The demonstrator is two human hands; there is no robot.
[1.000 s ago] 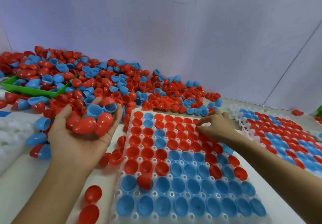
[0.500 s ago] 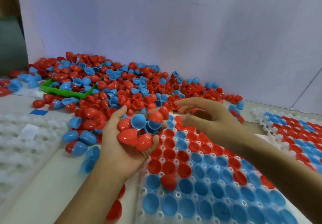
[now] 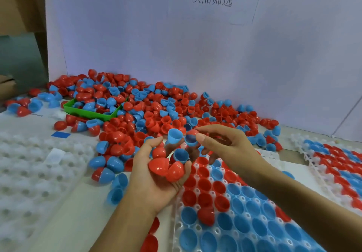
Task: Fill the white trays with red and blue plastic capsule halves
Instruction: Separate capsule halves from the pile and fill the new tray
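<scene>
Red and blue capsule halves [image 3: 166,166] fill my cupped left hand [image 3: 154,181] above the white tray [image 3: 231,198] on the bench; my right hand [image 3: 225,146] has its grip pinched on a red half [image 3: 191,138], whose open mouth faces me.

Glossy, smooth plastic capsule halves [image 3: 137,114] in red and blue catch the light across a matt white worktop [image 3: 64,222]. The white trays [image 3: 29,173] look like dull, translucent moulded plastic, though blur softens them. A green bin [image 3: 86,112] shows a smooth plastic sheen. The backing board [image 3: 176,46] appears to be matt, paper-like sheet.
</scene>
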